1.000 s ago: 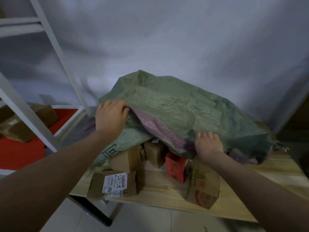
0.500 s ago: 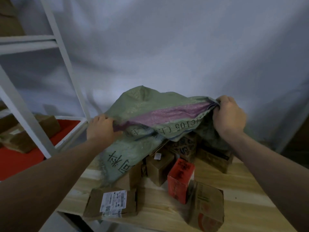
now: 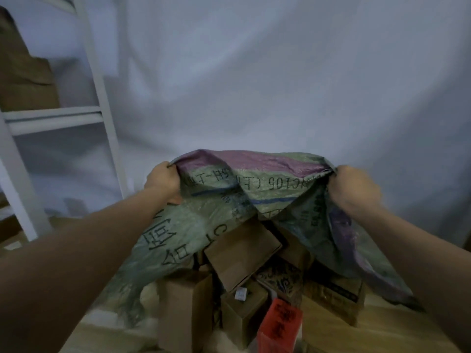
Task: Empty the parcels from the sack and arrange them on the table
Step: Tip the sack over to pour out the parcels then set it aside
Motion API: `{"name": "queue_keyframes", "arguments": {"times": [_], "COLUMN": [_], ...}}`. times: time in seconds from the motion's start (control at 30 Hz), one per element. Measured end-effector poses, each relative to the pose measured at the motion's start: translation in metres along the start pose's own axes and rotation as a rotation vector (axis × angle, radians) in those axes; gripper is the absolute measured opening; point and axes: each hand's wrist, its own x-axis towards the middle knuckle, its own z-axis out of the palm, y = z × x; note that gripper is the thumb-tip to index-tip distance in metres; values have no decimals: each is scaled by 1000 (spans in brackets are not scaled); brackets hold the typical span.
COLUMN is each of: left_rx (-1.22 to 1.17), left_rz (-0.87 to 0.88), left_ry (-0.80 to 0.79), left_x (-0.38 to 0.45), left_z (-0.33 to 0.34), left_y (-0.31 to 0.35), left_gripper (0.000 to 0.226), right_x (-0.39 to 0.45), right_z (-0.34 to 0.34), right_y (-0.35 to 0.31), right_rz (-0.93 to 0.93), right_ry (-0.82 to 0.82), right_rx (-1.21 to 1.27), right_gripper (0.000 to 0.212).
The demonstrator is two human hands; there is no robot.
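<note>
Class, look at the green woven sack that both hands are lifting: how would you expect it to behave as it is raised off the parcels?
The sack is probably floppy: it sags between the left hand and right hand. It looks light, since pinched edges alone carry it. Its draped folds may drag on the brown box beneath.

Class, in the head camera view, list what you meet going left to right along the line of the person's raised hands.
white shelf frame → left hand → green sack → right hand
</note>
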Motion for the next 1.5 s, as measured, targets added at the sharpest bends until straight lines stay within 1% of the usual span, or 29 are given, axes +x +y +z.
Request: {"name": "queue_keyframes", "arguments": {"times": [0.03, 0.13, 0.2, 0.23, 0.27, 0.33, 0.4, 0.47, 0.57, 0.63, 0.7, 0.77, 0.87, 0.93, 0.97, 1.03, 1.1, 1.2, 1.27, 1.33, 1.37, 1.43, 1.5], "left_rx": [23, -18, -99, -149, -207, -305, -309, -249, -158, -71, -40, -32, -22, -16, 8, 79, 161, 291, 349, 389, 403, 421, 431], "left_rz": [21, 72, 141, 184, 243, 422, 595, 670, 661, 650, 597, 513, 348, 238, 208, 163, 117, 67, 46, 46, 55, 78, 99], "left_ry": [17, 8, 3, 26, 78, 230, 365, 419, 404, 394, 411, 436, 509, 590, 636, 708, 741, 735, 691, 648, 631, 601, 565], "left_x": [9, 31, 46, 53, 58, 64, 63, 62, 55, 41, 24, 5, -22, -44, -53, -68, -77, -84, -84, -81, -78, -69, -54], "left_z": [0, 2, 4, 3, -2, -18, -39, -58, -77, -81, -77, -67, -50, -41, -40, -40, -42, -45, -46, -44, -42, -34, -22], "left_y": [5, 32, 62, 82, 106, 150, 177, 177, 147, 124, 105, 88, 71, 68, 68, 67, 62, 48, 38, 27, 22, 15, 6], "left_gripper": [38, 41, 39, 37, 35, 30, 28, 29, 27, 25, 24, 23, 19, 17, 16, 17, 21, 24, 25, 25, 24, 20, 17], "right_x": [6, 30, 51, 63, 74, 86, 89, 84, 70, 57, 46, 37, 22, 6, 0, -10, -16, -22, -22, -20, -17, -9, 2], "right_z": [-4, -13, -24, -32, -43, -68, -90, -98, -93, -84, -74, -66, -63, -65, -66, -66, -63, -56, -51, -45, -42, -33, -20], "right_y": [-2, -12, -23, -30, -37, -48, -51, -43, -19, -5, 9, 24, 38, 42, 44, 49, 54, 57, 57, 54, 51, 43, 37], "right_rz": [8, 80, 151, 192, 228, 260, 205, 140, 63, -56, -174, -236, -269, -272, -270, -271, -292, -332, -364, -370, -354, -313, -282], "right_ry": [22, 66, 87, 136, 226, 467, 670, 732, 672, 635, 623, 580, 479, 390, 351, 293, 268, 245, 219, 155, 93, -29, -83], "right_rx": [-2, 73, 181, 257, 338, 475, 519, 484, 380, 297, 172, 2, -188, -223, -228, -249, -279, -343, -460, -579, -599, -561, -494], "right_gripper": [23, 24, 25, 25, 25, 26, 28, 34, 35, 35, 36, 31, 24, 14, 11, 13, 13, 13, 7, 13, 15, 18, 15]}}
